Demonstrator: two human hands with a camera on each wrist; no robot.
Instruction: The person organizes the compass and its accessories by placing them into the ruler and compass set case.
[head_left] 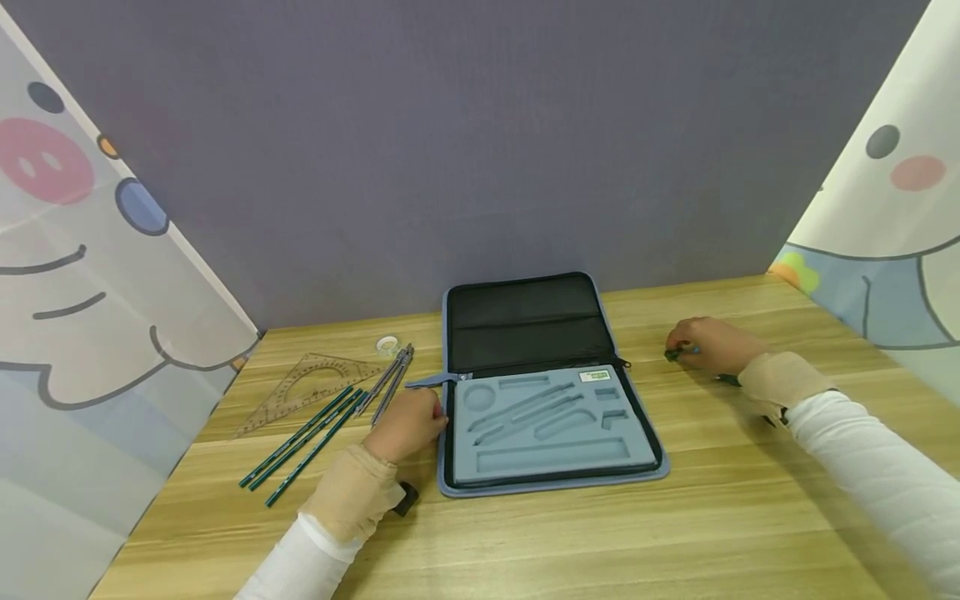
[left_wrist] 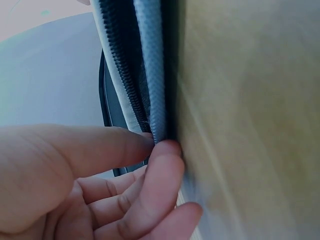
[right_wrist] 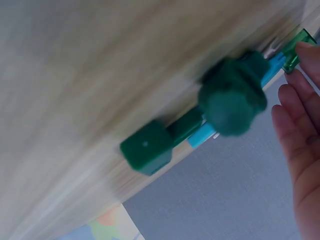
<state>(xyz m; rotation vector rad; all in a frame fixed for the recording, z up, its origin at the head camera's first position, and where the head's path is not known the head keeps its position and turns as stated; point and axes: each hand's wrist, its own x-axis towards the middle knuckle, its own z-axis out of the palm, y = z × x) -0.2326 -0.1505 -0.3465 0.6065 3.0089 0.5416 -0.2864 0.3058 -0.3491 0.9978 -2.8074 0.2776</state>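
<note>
A zippered pencil case (head_left: pixel 525 304) lies open, its light-blue foam insert (head_left: pixel 465 458) showing several bare cutouts. My left hand (head_left: pixel 408 423) is at the case's left side. In the left wrist view, its thumb and index finger (left_wrist: pixel 165 170) pinch the blue fabric edge (left_wrist: pixel 150 65) beside the zipper. To the right of the case, my right hand (head_left: pixel 708 343) is low over the table. Its fingertips pinch a small translucent green piece (right_wrist: pixel 295 52). Next to that piece in the right wrist view are a dark-green knobbed part (right_wrist: pixel 230 107), a dark-green block (right_wrist: pixel 147 150) and a bright-blue strip (right_wrist: pixel 202 134).
Left of the case lie three green pencils (head_left: pixel 288 467), a clear set square (head_left: pixel 273 404), metal compasses (head_left: pixel 393 383) and a clear round item (head_left: pixel 387 343). A grey panel (head_left: pixel 337 167) stands behind the wooden table (head_left: pixel 525 550), with printed cloth on both sides.
</note>
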